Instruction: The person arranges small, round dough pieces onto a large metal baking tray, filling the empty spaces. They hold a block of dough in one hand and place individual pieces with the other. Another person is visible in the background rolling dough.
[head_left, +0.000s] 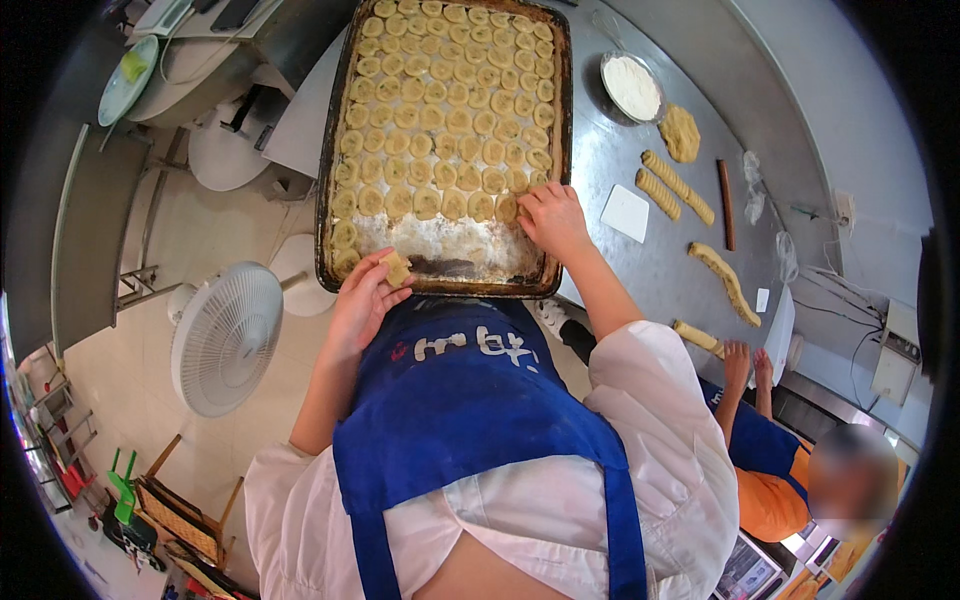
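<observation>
A large dark-rimmed baking tray (450, 285) lies before me, covered in rows of small round dough pieces (431, 116) with pressed-in centres. My left hand (365, 296), at the tray's near left corner, holds a few pale dough pieces (396, 268) between thumb and fingers. My right hand (553, 217) reaches over the tray's right rim. Its fingertips touch a dough piece (507, 208) at the right end of the nearest long row; whether they grip it is hidden. Bare, worn metal shows along the tray's near side, with two more pieces at its left edge.
On the steel table (600, 157) to the right are a bowl of white flour (632, 86), a dough lump (680, 133), cut dough rolls (679, 186), a white scraper (625, 214) and a rolling pin (726, 205). A co-worker's hands (737, 365) work dough at lower right. A fan (227, 339) stands left.
</observation>
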